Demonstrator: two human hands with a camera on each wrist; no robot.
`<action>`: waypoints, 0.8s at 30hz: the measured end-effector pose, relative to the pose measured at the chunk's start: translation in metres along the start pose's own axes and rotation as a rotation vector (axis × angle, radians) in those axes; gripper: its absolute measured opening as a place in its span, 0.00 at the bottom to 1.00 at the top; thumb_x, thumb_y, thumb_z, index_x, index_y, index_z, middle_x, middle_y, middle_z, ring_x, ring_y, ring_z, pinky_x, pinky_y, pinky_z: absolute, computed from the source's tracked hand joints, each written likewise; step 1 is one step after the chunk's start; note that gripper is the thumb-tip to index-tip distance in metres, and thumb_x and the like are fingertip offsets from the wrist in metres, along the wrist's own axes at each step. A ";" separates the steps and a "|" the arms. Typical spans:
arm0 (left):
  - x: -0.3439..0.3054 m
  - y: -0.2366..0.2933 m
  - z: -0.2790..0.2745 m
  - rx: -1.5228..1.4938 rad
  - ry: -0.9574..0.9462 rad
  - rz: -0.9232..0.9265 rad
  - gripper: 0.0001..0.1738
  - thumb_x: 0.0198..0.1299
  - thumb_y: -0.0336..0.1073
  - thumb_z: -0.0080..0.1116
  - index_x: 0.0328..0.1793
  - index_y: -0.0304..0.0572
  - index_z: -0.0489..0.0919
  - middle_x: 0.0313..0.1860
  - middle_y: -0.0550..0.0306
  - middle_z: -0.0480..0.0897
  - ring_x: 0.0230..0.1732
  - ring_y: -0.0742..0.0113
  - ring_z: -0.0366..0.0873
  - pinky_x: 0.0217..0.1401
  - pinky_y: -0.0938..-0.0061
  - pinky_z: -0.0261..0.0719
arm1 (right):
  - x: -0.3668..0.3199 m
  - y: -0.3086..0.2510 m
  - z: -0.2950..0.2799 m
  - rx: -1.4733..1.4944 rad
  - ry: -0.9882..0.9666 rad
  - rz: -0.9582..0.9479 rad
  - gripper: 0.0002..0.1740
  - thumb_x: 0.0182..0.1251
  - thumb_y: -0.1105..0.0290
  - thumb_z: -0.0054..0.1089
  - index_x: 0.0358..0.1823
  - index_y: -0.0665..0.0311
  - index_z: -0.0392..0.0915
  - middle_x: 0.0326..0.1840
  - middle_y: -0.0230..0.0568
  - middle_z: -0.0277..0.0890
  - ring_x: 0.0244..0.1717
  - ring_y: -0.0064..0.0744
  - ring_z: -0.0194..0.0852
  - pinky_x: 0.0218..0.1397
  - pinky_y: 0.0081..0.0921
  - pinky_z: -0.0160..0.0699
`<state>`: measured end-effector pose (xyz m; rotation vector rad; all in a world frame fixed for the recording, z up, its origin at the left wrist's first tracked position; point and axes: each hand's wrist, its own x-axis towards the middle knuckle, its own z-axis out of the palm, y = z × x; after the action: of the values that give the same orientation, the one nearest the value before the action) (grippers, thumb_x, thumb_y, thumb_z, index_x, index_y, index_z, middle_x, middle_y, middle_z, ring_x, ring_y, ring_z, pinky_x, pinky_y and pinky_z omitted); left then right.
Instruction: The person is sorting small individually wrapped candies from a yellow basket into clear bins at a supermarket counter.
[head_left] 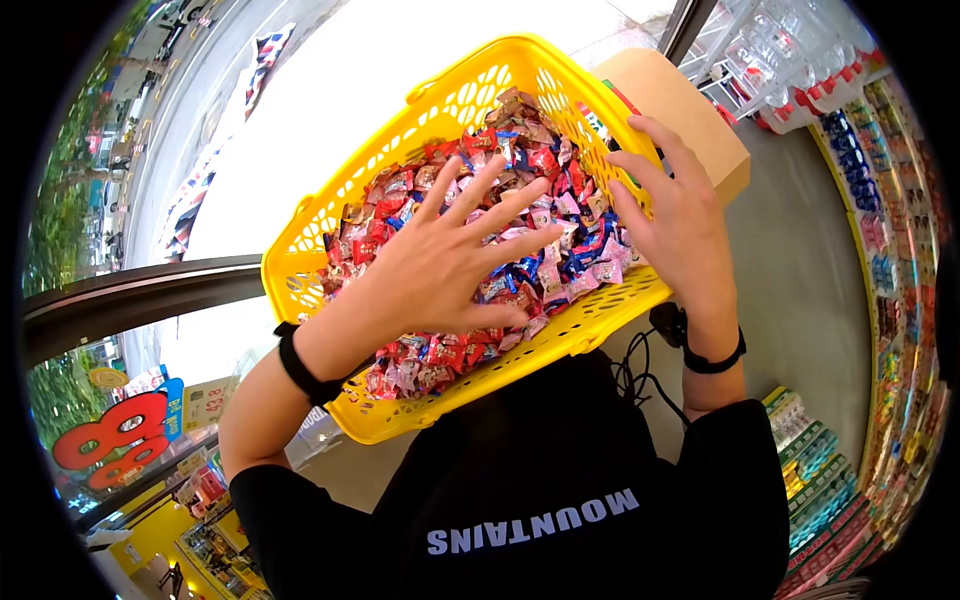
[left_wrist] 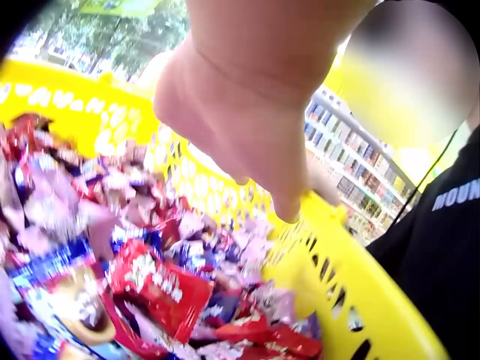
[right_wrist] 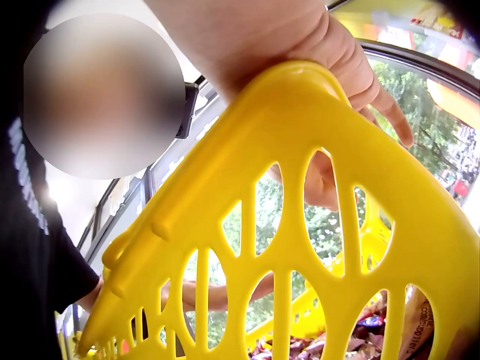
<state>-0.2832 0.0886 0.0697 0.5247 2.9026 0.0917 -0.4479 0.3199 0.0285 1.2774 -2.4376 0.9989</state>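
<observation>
A yellow basket [head_left: 540,335] filled with small wrapped candies [head_left: 560,270] lies in front of the torso. Above the candies, the left hand [head_left: 440,260] is spread palm down, fingers apart, holding nothing. In the left wrist view this hand [left_wrist: 240,135] hangs over the candies [left_wrist: 161,289] near the basket wall [left_wrist: 352,285]. The right hand [head_left: 675,220] is at the basket's right end, its fingers apart and reaching over the rim. From the right wrist, the hand [right_wrist: 349,67] shows just behind the basket's corner [right_wrist: 300,105], one finger extended; whether it touches the rim cannot be told.
A cardboard box [head_left: 690,120] stands beyond the basket's right end. Stocked shelves [head_left: 905,280] curve along the right side, with bottles near the top. A dark window frame [head_left: 150,300] runs at the left, with a street outside. Black cables [head_left: 635,365] hang by the right wrist.
</observation>
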 end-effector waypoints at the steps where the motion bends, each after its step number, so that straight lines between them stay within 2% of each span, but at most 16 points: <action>1: 0.014 0.002 0.011 0.026 0.074 0.009 0.53 0.63 0.83 0.57 0.92 0.75 0.65 0.95 0.54 0.55 0.94 0.33 0.44 0.94 0.31 0.35 | 0.000 0.000 0.000 0.008 0.001 0.003 0.13 0.66 0.69 0.75 0.51 0.60 0.89 0.70 0.46 0.81 0.64 0.51 0.84 0.69 0.46 0.82; 2: 0.026 -0.001 0.034 0.040 0.085 0.023 0.56 0.60 0.83 0.60 0.92 0.76 0.63 0.95 0.55 0.56 0.93 0.30 0.44 0.91 0.25 0.38 | 0.000 0.000 0.001 0.014 0.004 0.007 0.13 0.66 0.69 0.75 0.51 0.60 0.90 0.70 0.46 0.81 0.64 0.51 0.84 0.69 0.46 0.82; 5: 0.035 -0.015 0.081 0.099 -0.023 -0.155 0.59 0.56 0.84 0.63 0.92 0.76 0.62 0.94 0.56 0.58 0.93 0.27 0.45 0.86 0.14 0.40 | -0.001 0.002 0.002 0.019 0.018 0.004 0.13 0.66 0.69 0.75 0.51 0.61 0.90 0.69 0.45 0.82 0.63 0.50 0.84 0.69 0.45 0.82; 6: 0.038 -0.021 0.080 0.133 -0.026 -0.156 0.61 0.53 0.84 0.66 0.92 0.79 0.61 0.93 0.54 0.59 0.92 0.24 0.46 0.79 0.06 0.45 | -0.002 0.003 0.002 0.020 0.020 0.005 0.13 0.65 0.69 0.75 0.50 0.61 0.90 0.69 0.45 0.82 0.63 0.50 0.85 0.68 0.45 0.82; 7: 0.038 -0.023 0.079 0.156 -0.061 -0.172 0.62 0.49 0.86 0.67 0.91 0.84 0.62 0.92 0.52 0.60 0.91 0.21 0.46 0.78 0.06 0.48 | -0.003 0.003 0.001 0.020 0.025 -0.003 0.13 0.65 0.69 0.75 0.50 0.61 0.90 0.69 0.44 0.82 0.62 0.50 0.85 0.68 0.45 0.82; 9: 0.036 -0.019 0.074 0.150 -0.120 -0.230 0.64 0.45 0.82 0.74 0.91 0.87 0.61 0.92 0.51 0.59 0.89 0.19 0.48 0.76 0.07 0.55 | -0.004 0.004 0.001 0.021 0.038 -0.012 0.12 0.65 0.69 0.75 0.49 0.61 0.90 0.68 0.44 0.83 0.61 0.50 0.85 0.68 0.45 0.82; 12: 0.033 -0.022 0.066 0.097 -0.212 -0.254 0.65 0.42 0.73 0.82 0.90 0.87 0.62 0.91 0.50 0.60 0.87 0.18 0.54 0.73 0.10 0.62 | -0.001 0.004 -0.001 -0.024 0.031 -0.024 0.12 0.65 0.68 0.75 0.49 0.61 0.90 0.68 0.42 0.82 0.60 0.49 0.85 0.66 0.45 0.82; 16: 0.037 -0.018 0.071 0.104 -0.220 -0.288 0.67 0.36 0.61 0.89 0.88 0.85 0.65 0.87 0.49 0.62 0.84 0.19 0.59 0.69 0.14 0.69 | -0.002 0.003 -0.003 -0.030 0.026 -0.032 0.12 0.66 0.68 0.74 0.50 0.61 0.89 0.69 0.42 0.81 0.59 0.49 0.85 0.66 0.45 0.82; 19: 0.055 -0.015 0.085 0.225 -0.241 -0.273 0.70 0.35 0.60 0.90 0.89 0.84 0.63 0.86 0.46 0.63 0.84 0.17 0.57 0.65 0.17 0.74 | -0.002 0.000 -0.001 -0.037 0.026 -0.024 0.13 0.66 0.68 0.74 0.50 0.61 0.89 0.70 0.42 0.81 0.59 0.50 0.85 0.66 0.46 0.82; 22: 0.062 -0.016 0.091 0.259 -0.206 -0.232 0.70 0.35 0.58 0.90 0.90 0.84 0.63 0.84 0.44 0.65 0.82 0.19 0.59 0.63 0.19 0.76 | -0.003 0.000 0.000 -0.065 0.019 -0.037 0.13 0.66 0.68 0.74 0.51 0.60 0.89 0.70 0.43 0.80 0.60 0.50 0.85 0.67 0.46 0.82; 24: 0.060 -0.017 0.101 0.312 -0.145 -0.227 0.61 0.44 0.57 0.85 0.88 0.84 0.66 0.83 0.45 0.65 0.81 0.22 0.62 0.62 0.23 0.77 | -0.003 -0.001 0.000 -0.070 0.013 -0.041 0.13 0.66 0.68 0.74 0.50 0.60 0.89 0.70 0.43 0.80 0.60 0.50 0.85 0.67 0.46 0.82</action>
<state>-0.3245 0.0969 -0.0413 0.2301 2.8211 -0.4186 -0.4454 0.3219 0.0274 1.2883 -2.4040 0.8999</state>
